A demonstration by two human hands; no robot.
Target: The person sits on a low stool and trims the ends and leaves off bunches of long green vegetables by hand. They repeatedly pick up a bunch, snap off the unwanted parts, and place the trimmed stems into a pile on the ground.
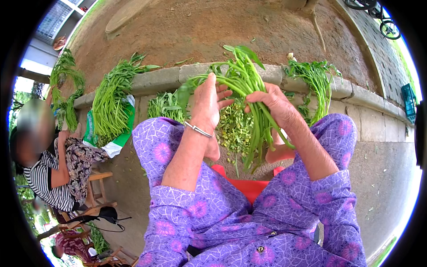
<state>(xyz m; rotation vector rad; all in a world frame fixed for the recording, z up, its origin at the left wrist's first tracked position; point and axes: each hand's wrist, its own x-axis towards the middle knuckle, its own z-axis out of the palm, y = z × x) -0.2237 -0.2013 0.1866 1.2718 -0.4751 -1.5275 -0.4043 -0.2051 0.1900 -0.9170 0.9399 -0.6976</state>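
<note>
A bunch of long-stemmed leafy greens [247,78], which look like water spinach, is gripped by my right hand [272,101]. Its cut stems hang down between my knees, and its leafy ends bend over to the left. My left hand [208,100] is beside the bunch, fingers spread and palm turned towards it; some leaves pass behind this hand. Whether it touches the stems is hard to tell. Below my hands a heap of loose leaves and trimmings [235,125] covers the ground, partly hidden by the hanging stems. Another pile of greens [166,106] lies to the left of my left hand.
A stone kerb [160,80] runs across in front of me, with bare soil beyond. Greens [315,86] drape over it at right. At left, a large bundle [111,103] lies on a green-and-white sack [131,115]; a person [50,173] sits beyond, near a wooden stool [100,190].
</note>
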